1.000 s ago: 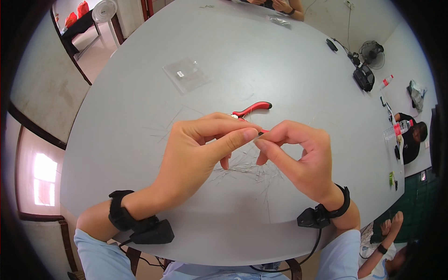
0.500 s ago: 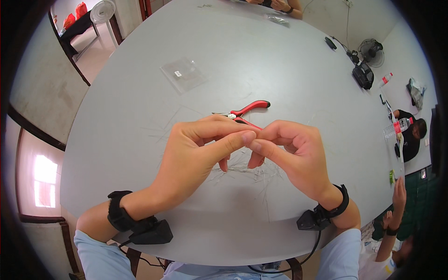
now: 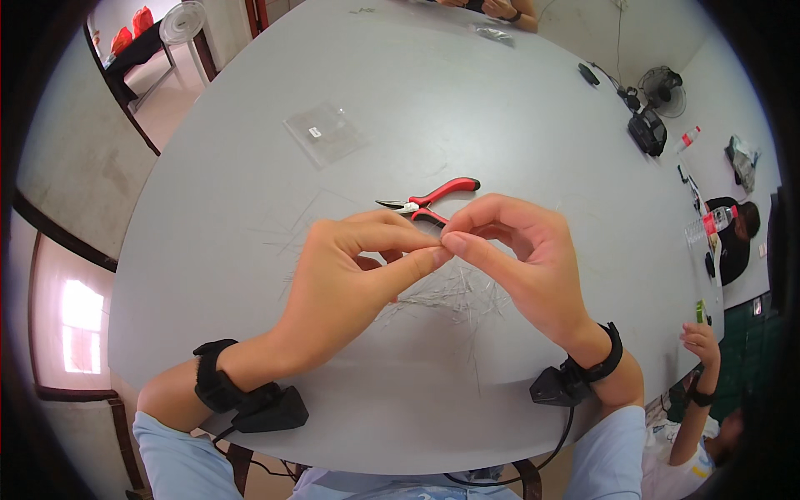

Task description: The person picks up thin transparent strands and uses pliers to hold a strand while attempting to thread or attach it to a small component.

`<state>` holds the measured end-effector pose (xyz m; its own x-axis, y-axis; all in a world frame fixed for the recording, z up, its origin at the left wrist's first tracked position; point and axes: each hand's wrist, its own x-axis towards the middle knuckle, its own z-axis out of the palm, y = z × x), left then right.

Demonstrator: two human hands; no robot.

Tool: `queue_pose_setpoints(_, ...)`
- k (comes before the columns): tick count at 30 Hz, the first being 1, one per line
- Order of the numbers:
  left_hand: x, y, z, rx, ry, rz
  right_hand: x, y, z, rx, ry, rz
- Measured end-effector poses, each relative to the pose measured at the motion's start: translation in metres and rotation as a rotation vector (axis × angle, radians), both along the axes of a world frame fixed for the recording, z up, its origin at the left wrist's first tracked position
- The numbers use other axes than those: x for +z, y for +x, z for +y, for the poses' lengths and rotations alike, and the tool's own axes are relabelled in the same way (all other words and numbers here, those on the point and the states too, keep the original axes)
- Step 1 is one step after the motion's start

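My left hand and my right hand meet above the middle of the table, thumbs and forefingers pinched tip to tip. Whatever they grip between them is too small to make out. Just beyond my fingers lie pliers with red and black handles, their dark jaws toward the left; my right fingers cover part of one handle. Beneath and on the near side of my hands, thin silvery wire-like pieces are heaped loosely. A few more thin pieces lie to the left.
The grey table carries a clear plastic bag beyond the pliers. Another person's hands are at the far edge, near a small bag. A black pouch and bottles are at right. A co-worker's raised hand shows lower right.
My fingertips have shifted slightly left, and the right forefinger has lifted into a higher arch. More of the pliers shows. At lower right, the co-worker's hand has turned and its fingers have curled.
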<state>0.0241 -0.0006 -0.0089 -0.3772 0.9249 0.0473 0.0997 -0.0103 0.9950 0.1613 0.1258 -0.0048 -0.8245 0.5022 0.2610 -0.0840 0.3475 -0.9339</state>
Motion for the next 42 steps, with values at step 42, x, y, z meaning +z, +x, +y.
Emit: queue_pose_setpoints(42,-0.002,-0.009,0.003,-0.084,-0.014,-0.155,0.025,0.008,0.027,0.061,-0.548,0.184)
